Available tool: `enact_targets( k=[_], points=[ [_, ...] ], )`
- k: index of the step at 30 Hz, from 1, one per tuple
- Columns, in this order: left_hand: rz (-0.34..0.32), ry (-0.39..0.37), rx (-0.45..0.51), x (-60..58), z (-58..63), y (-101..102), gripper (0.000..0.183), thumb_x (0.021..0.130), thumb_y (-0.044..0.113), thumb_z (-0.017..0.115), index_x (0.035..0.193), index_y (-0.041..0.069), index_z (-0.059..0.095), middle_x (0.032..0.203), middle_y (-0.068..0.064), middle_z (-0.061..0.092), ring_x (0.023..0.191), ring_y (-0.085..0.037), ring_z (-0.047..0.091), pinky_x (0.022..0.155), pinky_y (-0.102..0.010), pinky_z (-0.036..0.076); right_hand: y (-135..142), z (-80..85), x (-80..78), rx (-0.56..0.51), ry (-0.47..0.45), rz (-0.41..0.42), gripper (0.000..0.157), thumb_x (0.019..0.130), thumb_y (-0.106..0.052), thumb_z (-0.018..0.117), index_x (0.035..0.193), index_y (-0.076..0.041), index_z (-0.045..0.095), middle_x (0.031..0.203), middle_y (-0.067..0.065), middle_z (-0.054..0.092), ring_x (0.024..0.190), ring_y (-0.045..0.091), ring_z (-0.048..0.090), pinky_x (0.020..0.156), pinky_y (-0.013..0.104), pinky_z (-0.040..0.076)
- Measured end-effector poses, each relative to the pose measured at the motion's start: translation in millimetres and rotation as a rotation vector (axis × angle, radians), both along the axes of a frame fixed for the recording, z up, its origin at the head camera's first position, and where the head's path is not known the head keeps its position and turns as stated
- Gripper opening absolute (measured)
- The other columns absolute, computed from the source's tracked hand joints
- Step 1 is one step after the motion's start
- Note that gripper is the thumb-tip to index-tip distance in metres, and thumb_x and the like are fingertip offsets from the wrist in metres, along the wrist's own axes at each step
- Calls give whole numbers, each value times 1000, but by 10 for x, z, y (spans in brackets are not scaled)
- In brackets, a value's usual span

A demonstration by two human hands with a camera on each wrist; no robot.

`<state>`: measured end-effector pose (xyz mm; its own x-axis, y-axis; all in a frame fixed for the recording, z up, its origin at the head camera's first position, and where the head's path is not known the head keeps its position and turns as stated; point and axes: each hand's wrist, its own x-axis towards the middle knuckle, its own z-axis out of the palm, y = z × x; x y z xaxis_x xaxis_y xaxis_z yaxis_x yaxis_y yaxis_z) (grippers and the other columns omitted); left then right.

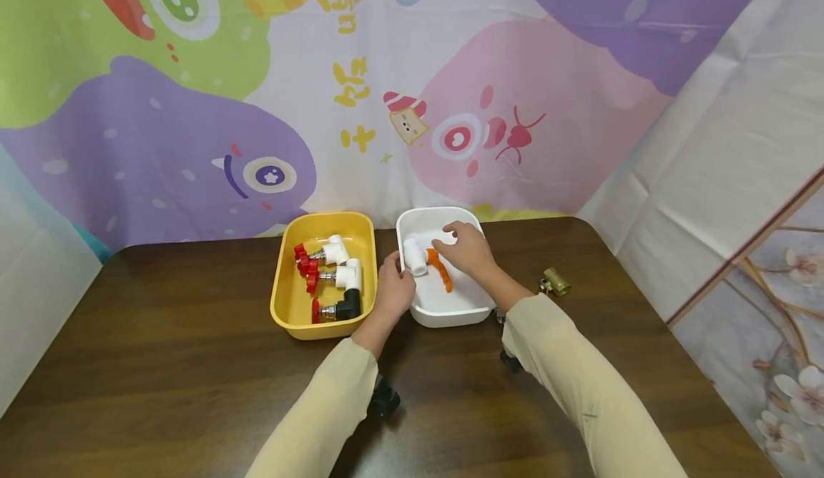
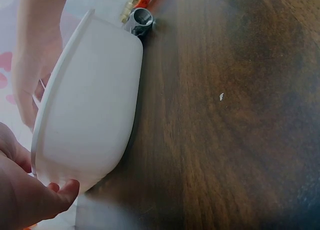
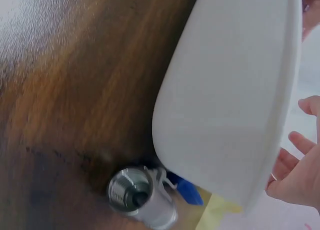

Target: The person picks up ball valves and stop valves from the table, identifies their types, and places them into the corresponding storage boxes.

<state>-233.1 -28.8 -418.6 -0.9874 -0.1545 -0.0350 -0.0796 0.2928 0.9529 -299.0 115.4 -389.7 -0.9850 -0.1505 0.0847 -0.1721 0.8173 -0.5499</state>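
Note:
A white plastic tray holds a white ball valve with an orange lever handle. My left hand pinches the tray's left rim; in the left wrist view its fingertips press on the outer wall. Above the tray's right half hovers my right hand, fingers loosely bent and apart, holding nothing. The right wrist view shows that hand beside the tray's rim.
Left of the white tray, a yellow tray contains several red-handled valves, white and black-bodied. A brass fitting lies to the right. Beside the white tray is a metal valve, close to a blue piece.

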Motion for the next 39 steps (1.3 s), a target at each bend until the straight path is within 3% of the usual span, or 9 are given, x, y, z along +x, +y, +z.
enact_targets(
  k=[17, 30, 39],
  points=[
    [-2, -26, -8, -6, -25, -5, 47, 94, 6, 38, 140, -6, 32, 134, -23, 46, 123, -30, 46, 104, -43, 40, 359, 190, 2, -23, 6, -44, 46, 87, -31, 58, 125, -5, 56, 123, 19, 58, 113, 33, 55, 93, 47, 46],
    [-8, -53, -7, -3, -23, -1, 48, 95, 8, 38, 141, -4, 31, 135, -21, 44, 123, -29, 45, 104, -43, 40, 663, 157, 4, -2, -1, -70, 47, 86, -28, 57, 125, -3, 56, 123, 22, 57, 113, 35, 53, 92, 49, 45],
    [-10, -31, -28, -8, -22, -9, 47, 95, 6, 38, 140, -5, 32, 134, -23, 46, 122, -30, 47, 102, -43, 42, 874, 151, 24, 36, -20, -82, 46, 86, -29, 56, 125, -3, 56, 125, 22, 54, 113, 36, 51, 92, 50, 43]
  ],
)
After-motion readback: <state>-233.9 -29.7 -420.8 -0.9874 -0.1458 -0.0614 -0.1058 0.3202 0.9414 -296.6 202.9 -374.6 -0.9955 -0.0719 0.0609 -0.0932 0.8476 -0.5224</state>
